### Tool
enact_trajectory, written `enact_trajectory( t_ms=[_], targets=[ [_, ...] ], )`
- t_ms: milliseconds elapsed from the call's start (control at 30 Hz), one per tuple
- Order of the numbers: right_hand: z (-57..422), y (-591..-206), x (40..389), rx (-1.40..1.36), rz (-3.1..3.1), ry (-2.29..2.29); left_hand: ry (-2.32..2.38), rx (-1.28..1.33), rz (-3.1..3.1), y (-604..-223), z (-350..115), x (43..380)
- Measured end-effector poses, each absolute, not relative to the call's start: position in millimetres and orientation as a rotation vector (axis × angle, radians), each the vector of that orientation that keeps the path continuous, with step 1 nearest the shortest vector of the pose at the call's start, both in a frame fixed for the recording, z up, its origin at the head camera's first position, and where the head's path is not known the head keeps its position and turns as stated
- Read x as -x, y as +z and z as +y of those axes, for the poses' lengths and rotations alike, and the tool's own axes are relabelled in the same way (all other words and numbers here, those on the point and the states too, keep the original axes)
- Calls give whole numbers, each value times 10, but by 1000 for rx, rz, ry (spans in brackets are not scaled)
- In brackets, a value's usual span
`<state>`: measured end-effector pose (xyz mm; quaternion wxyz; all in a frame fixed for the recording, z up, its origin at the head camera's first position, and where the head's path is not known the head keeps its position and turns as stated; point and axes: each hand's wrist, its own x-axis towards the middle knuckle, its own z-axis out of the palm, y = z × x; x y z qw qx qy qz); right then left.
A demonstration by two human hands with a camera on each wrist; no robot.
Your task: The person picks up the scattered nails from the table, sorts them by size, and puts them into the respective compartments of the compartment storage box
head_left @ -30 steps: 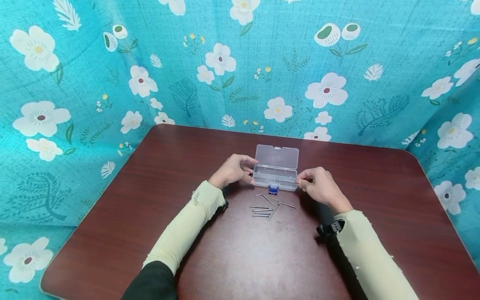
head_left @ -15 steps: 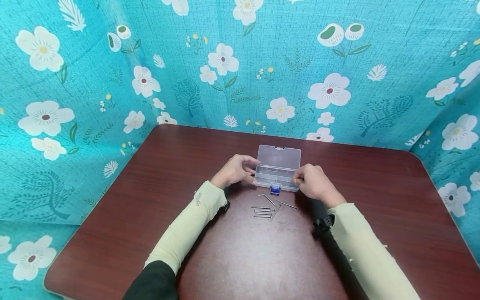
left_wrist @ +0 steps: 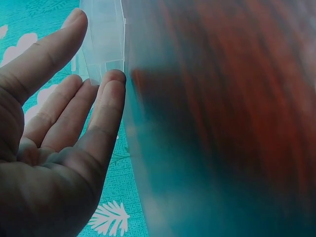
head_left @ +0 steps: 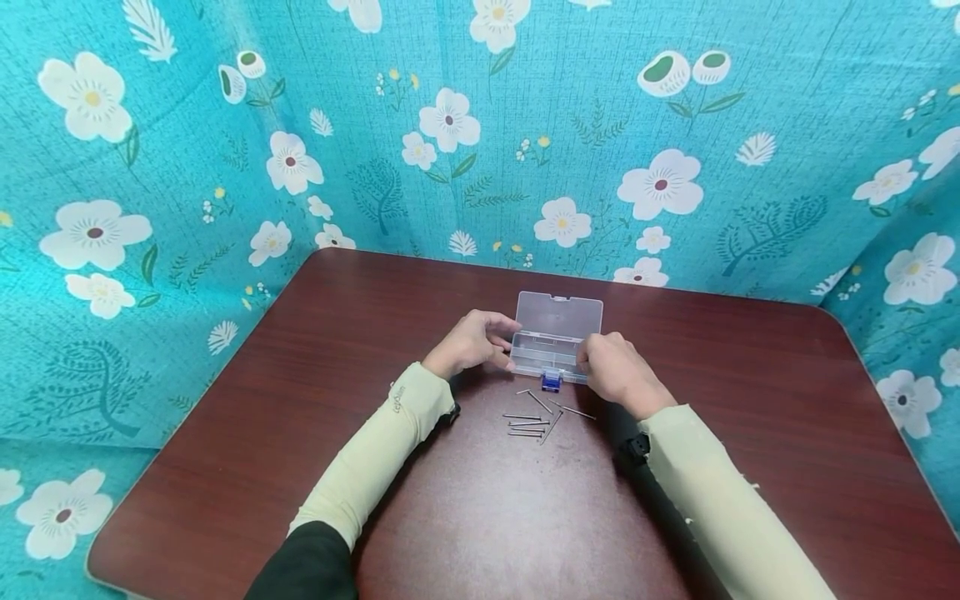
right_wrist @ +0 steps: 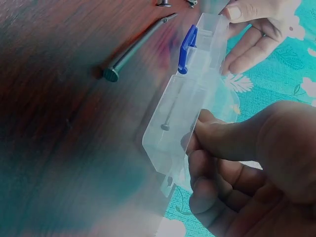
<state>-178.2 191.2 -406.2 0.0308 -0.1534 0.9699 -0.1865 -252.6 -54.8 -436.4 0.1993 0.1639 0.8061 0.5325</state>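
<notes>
A clear plastic box (head_left: 531,357) stands on the table with its lid (head_left: 558,313) raised behind it and a blue latch (head_left: 551,383) at the front. At its left end my left hand (head_left: 467,342) holds the box between thumb and fingers; in the left wrist view the fingertips (left_wrist: 114,75) meet the end wall. My right hand (head_left: 621,375) has curled fingers over the right compartment, thumb and fingertips right at the rim in the right wrist view. Through the front wall there shows a nail (right_wrist: 166,127) inside that compartment. I cannot tell whether my right fingertips pinch anything.
Several loose nails (head_left: 527,430) lie on the dark red-brown table (head_left: 480,533) in front of the box, one large nail (right_wrist: 133,52) close to it in the right wrist view. A turquoise flowered curtain (head_left: 375,150) hangs behind the table.
My right hand has moved left from the box's right end to over its right compartment. My left hand stays at the left end; the view has shifted slightly.
</notes>
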Motion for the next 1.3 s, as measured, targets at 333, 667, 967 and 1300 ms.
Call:
enact_trajectory(
  t_ms=[333,667,967,1300],
  targets=[
    [1959,-4036,1755,444,2995,-699,1486,-451,2249,-4366,-556,2509],
    [2080,-4056,1638,378,2986,-869,1497,-431,2245,-4353,-554,2494],
    [2136,-4069,1477,402,2972,-877,1520,-429,2222,-4339,-544,2494],
    [2163,-4137,1330,426,2933,-813,1492,-431,2251,-4340,-533,2502]
  ],
)
